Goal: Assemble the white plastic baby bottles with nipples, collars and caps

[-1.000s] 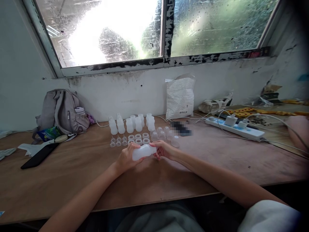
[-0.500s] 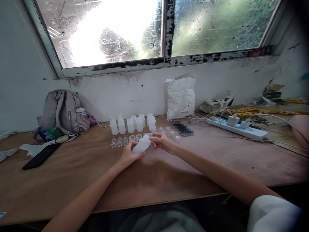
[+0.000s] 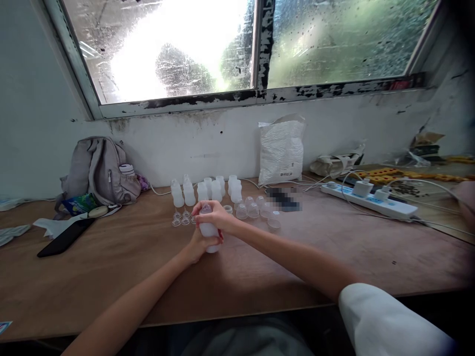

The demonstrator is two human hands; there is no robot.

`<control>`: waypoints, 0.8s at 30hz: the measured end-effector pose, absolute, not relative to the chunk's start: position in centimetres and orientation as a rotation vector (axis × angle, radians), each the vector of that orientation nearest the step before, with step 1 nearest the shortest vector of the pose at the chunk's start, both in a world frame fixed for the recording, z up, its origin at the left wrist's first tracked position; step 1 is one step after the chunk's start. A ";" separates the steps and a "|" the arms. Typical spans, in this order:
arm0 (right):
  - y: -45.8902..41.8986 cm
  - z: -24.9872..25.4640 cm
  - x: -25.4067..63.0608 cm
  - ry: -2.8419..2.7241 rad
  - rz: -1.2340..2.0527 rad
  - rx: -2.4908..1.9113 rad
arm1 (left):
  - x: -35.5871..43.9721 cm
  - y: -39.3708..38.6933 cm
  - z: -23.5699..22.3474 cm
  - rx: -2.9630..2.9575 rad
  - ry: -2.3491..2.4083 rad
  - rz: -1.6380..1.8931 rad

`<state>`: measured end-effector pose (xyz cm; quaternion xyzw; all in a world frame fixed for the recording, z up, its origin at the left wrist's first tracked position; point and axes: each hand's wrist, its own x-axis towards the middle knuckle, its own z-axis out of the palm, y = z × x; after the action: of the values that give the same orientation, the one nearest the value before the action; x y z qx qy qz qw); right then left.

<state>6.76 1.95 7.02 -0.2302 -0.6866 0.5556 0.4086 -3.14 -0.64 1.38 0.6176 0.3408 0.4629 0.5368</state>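
A frosted white baby bottle [image 3: 209,230] stands upright near the table's middle, its clear teat [image 3: 207,208] pointing up. My left hand [image 3: 200,245] is wrapped around the lower body of the bottle. Around its top, just below the teat, my right hand [image 3: 219,216] is closed; its fingers hide the collar. Behind my hands are bottles with teats fitted [image 3: 188,192] and several open bottles [image 3: 216,190]. Loose clear teats [image 3: 176,218] lie to the left, partly covered by my right hand. A ring collar [image 3: 227,209] and clear dome caps [image 3: 253,209] sit to the right.
A grey backpack [image 3: 97,170] and a black flat case [image 3: 66,237] are on the left. Against the wall leans a white plastic bag [image 3: 281,152]. A partly blurred phone [image 3: 285,199] and a power strip [image 3: 371,200] with cables lie to the right. A person's arm [image 3: 465,198] shows at the right edge.
The bottle has gone from tilted in my left hand to upright on the table. My right hand has moved left and closed over its top. The view has shifted slightly.
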 end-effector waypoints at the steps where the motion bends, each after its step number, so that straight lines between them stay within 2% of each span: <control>1: 2.0 7.1 6.5 -1.755 1.325 -0.590 | -3.2 -0.3 1.3 1.499 0.863 1.162; 6: 2.2 6.2 5.6 -1.756 0.958 -0.650 | -3.8 1.2 0.3 1.582 1.083 1.392; 12: 2.6 5.0 7.8 -1.954 0.676 -0.810 | -4.0 2.6 -0.9 1.805 1.158 1.251; 17: 2.4 5.3 13.9 -2.115 0.301 -0.849 | -3.4 1.9 -0.7 1.731 1.119 1.140; 21: 2.4 3.0 20.4 -2.038 -0.122 -1.203 | -3.1 1.3 -0.7 1.706 1.052 1.114; 24: 2.6 0.1 24.7 -2.069 -0.129 -1.353 | -3.1 1.2 -0.8 1.774 1.102 1.090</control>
<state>24.71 2.61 0.08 -0.5166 -0.7898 -0.0492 0.3270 -3.06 1.16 -0.83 0.6955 0.4323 0.4273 0.3831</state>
